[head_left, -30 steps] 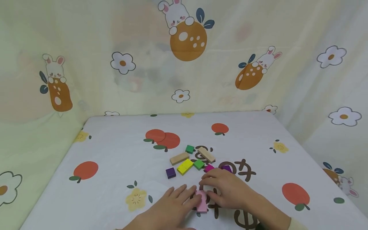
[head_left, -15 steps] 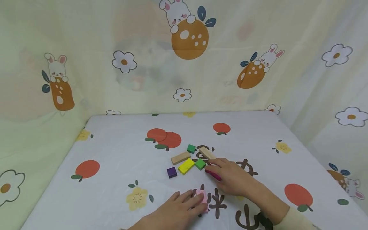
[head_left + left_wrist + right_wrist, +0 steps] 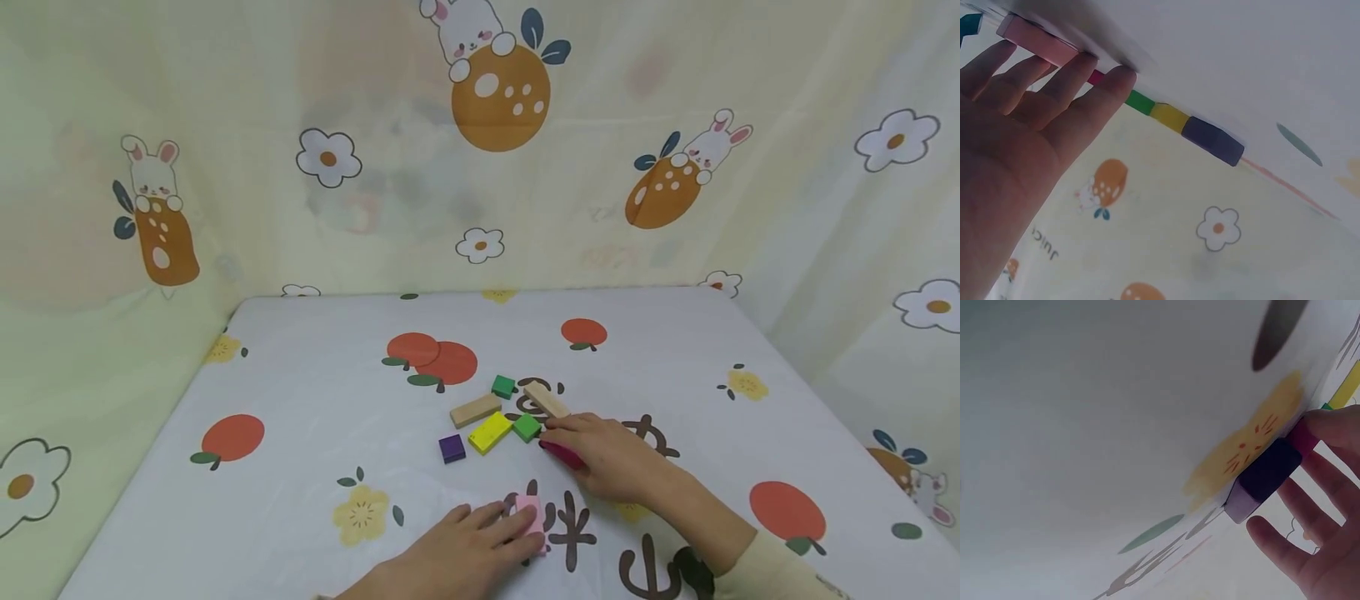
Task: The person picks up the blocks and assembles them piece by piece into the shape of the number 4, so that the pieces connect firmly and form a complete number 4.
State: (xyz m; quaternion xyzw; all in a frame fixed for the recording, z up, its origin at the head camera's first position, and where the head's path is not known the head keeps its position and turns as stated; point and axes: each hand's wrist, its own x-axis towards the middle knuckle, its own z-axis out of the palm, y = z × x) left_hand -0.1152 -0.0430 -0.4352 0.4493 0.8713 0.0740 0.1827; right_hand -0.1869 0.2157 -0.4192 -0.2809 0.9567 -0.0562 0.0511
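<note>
My left hand (image 3: 468,550) rests its nearly straight fingers on a pale pink block (image 3: 528,504) lying on the cloth. In the left wrist view the fingertips touch the side of that pink block (image 3: 1038,40). Farther right, my right hand (image 3: 618,458) pinches a magenta block (image 3: 561,455), the thumb (image 3: 1335,428) on its near side in the right wrist view. Beside it, a dark purple block (image 3: 1269,472) stands close to the fingers; the hand hides it in the head view. A green block (image 3: 527,427) lies just left of the right fingertips.
Left of the green block lie a yellow block (image 3: 491,432) and a second purple block (image 3: 452,448). Behind them are two plain wooden blocks, one left (image 3: 476,410) and one right (image 3: 545,399), and another green block (image 3: 503,386). A printed curtain (image 3: 390,242) closes off the back.
My right hand has moved from beside the pink block, away to the right, and taken hold of the magenta block. My left hand stays on the pink block. The view has shifted slightly.
</note>
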